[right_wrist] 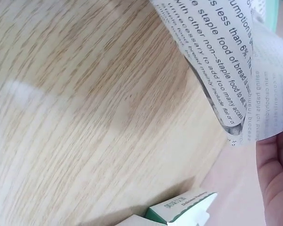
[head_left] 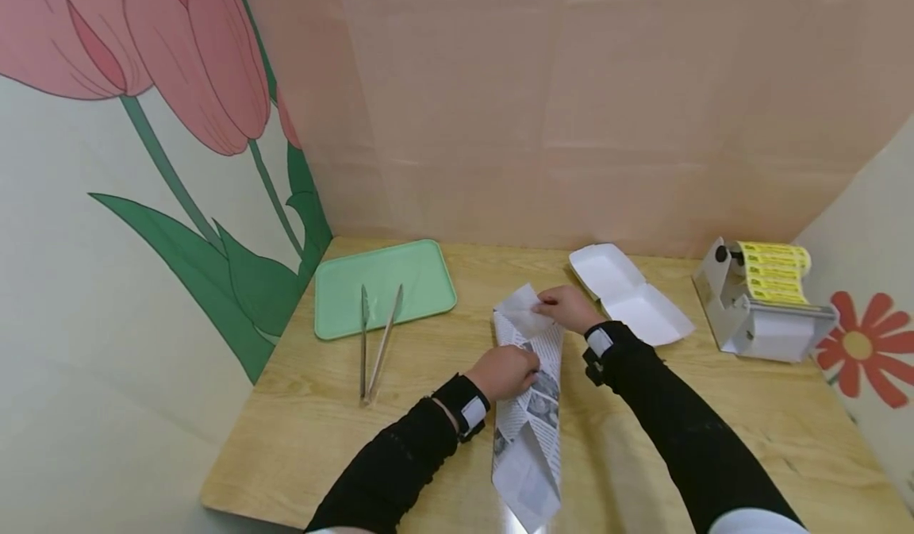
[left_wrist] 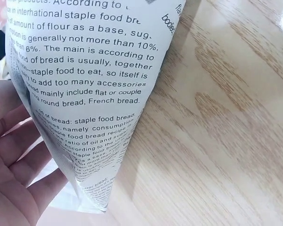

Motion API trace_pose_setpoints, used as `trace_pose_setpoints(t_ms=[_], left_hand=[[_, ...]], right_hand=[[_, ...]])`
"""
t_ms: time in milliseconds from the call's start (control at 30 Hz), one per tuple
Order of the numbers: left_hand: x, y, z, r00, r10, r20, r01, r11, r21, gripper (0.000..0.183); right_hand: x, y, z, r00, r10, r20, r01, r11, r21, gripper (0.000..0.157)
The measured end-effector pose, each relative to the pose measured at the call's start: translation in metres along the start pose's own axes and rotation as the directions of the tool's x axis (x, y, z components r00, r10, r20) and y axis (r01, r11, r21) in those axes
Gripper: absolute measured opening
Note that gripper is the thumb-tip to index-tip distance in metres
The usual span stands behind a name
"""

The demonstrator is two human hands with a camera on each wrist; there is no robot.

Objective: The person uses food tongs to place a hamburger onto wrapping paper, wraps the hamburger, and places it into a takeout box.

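Observation:
A long bundle rolled in newsprint wrapping paper (head_left: 528, 423) lies on the table in front of me, its near end folded to a point. Whatever is inside is hidden. My left hand (head_left: 503, 371) holds the bundle about midway along, fingers curled at the paper. In the left wrist view, its fingers (left_wrist: 26, 160) lie against the edge of the printed paper (left_wrist: 89, 84). At the far end my right hand (head_left: 569, 308) pinches the paper's pale flap, folded inward. The right wrist view shows that flap (right_wrist: 273, 89) raised, with the fingers behind it.
Steel tongs (head_left: 382, 343) lean on a mint-green tray (head_left: 385, 252) at the back left. An unfolded white takeaway box (head_left: 646, 308) lies behind my right hand. A label dispenser (head_left: 774, 328) with a yellow roll stands at the right, near the wall.

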State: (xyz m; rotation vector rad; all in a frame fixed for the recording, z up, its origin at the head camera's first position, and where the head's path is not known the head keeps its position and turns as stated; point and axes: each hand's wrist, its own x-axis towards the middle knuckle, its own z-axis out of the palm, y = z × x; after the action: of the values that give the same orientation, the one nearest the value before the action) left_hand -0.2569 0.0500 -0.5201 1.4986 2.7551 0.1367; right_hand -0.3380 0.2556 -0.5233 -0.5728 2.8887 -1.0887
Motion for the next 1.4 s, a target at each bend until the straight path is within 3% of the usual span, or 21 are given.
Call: trace_pose_setpoints(t_ms=[100, 200, 400, 500, 600, 733, 833, 1067, 1133, 1233, 1333, 1400], left_hand=[[0.002, -0.002, -0.001, 1.000, 0.000, 0.003, 0.000, 1.000, -0.001, 0.013], [0.003, -0.004, -0.001, 1.000, 0.005, 0.009, -0.005, 1.000, -0.004, 0.013], [0.005, -0.004, -0.001, 0.999, 0.034, 0.007, -0.033, 0.999, -0.025, 0.010], [0.006, -0.004, 0.002, 0.999, 0.040, 0.006, -0.040, 0.999, -0.025, 0.009], [0.007, -0.005, 0.004, 0.999, 0.038, 0.012, -0.038, 0.999, -0.018, 0.010], [0.007, -0.004, 0.003, 0.999, 0.033, 0.022, -0.033, 0.999, -0.015, 0.011], [0.007, -0.004, 0.002, 0.999, 0.031, 0.020, -0.031, 0.999, -0.021, 0.009], [0.006, -0.003, -0.002, 0.999, 0.030, 0.020, -0.029, 1.000, -0.012, 0.010], [0.006, -0.004, -0.002, 0.999, 0.030, 0.024, -0.029, 1.000, -0.009, 0.010], [0.007, -0.004, -0.001, 0.999, 0.025, 0.035, -0.025, 1.000, -0.010, 0.010], [0.007, -0.004, -0.001, 0.999, 0.022, 0.044, -0.022, 1.000, -0.014, 0.011], [0.008, -0.005, 0.000, 0.999, 0.025, 0.045, -0.024, 1.000, -0.013, 0.011]], right_hand=[[0.001, 0.000, -0.001, 0.999, -0.047, -0.002, 0.047, 0.998, -0.040, 0.032], [0.002, 0.001, 0.000, 1.000, -0.031, 0.002, 0.032, 0.998, -0.052, 0.027], [0.000, 0.009, 0.002, 0.991, 0.127, 0.050, -0.128, 0.992, 0.018, 0.015], [-0.001, 0.013, 0.001, 0.967, 0.239, 0.087, -0.247, 0.964, 0.097, 0.025], [-0.002, 0.016, 0.000, 0.929, 0.346, 0.128, -0.365, 0.914, 0.176, 0.032], [-0.002, 0.022, 0.000, 0.904, 0.396, 0.162, -0.427, 0.860, 0.280, 0.037], [-0.004, 0.029, 0.001, 0.894, 0.406, 0.190, -0.448, 0.791, 0.418, 0.041], [-0.015, 0.043, 0.007, 0.857, 0.408, 0.315, -0.506, 0.550, 0.664, 0.058], [-0.020, 0.049, 0.009, 0.854, 0.396, 0.337, -0.508, 0.497, 0.704, 0.056], [-0.026, 0.058, 0.013, 0.828, 0.415, 0.377, -0.538, 0.401, 0.742, 0.035], [-0.032, 0.061, 0.016, 0.804, 0.448, 0.390, -0.558, 0.345, 0.754, 0.014], [-0.034, 0.059, 0.016, 0.808, 0.449, 0.382, -0.552, 0.350, 0.757, 0.011]])
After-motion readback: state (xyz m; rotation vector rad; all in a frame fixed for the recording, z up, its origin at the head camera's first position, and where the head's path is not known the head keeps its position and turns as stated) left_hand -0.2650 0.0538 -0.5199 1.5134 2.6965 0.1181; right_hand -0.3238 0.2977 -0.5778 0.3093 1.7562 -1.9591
